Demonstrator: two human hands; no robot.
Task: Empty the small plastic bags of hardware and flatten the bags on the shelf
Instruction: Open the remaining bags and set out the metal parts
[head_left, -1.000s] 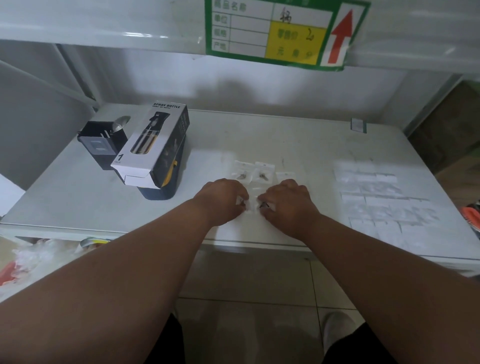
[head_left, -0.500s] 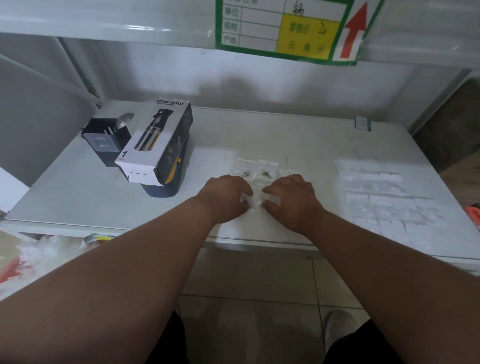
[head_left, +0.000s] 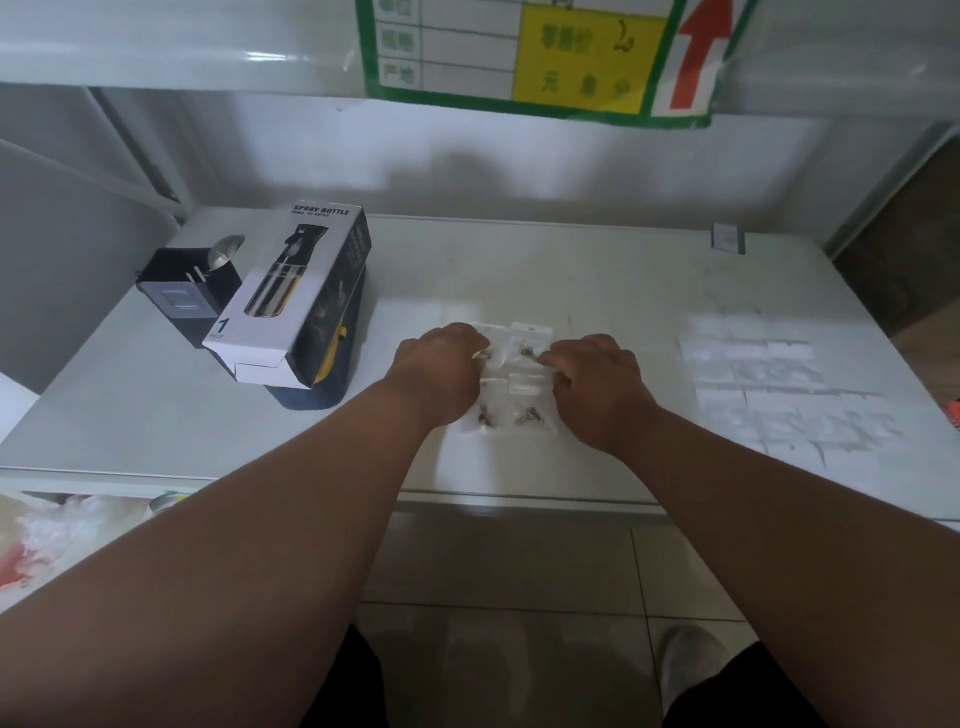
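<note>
Clear plastic bags (head_left: 511, 387) of hardware lay mid-shelf (head_left: 597, 270) between both hands. Left hand (head_left: 441, 371) and right hand (head_left: 597, 387), fingers curled, each pinched a bag. Box (head_left: 296, 296) at left read "SPRAY BOTTLE", "1".

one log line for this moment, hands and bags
left hand: on bag | right hand: on bag | filled bags: between hands | flattened bags: right | shelf

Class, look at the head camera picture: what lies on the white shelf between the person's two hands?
Between the left hand and right hand, the head view shows small clear plastic bags still holding little metal hardware pieces, lying on the white shelf.
</note>
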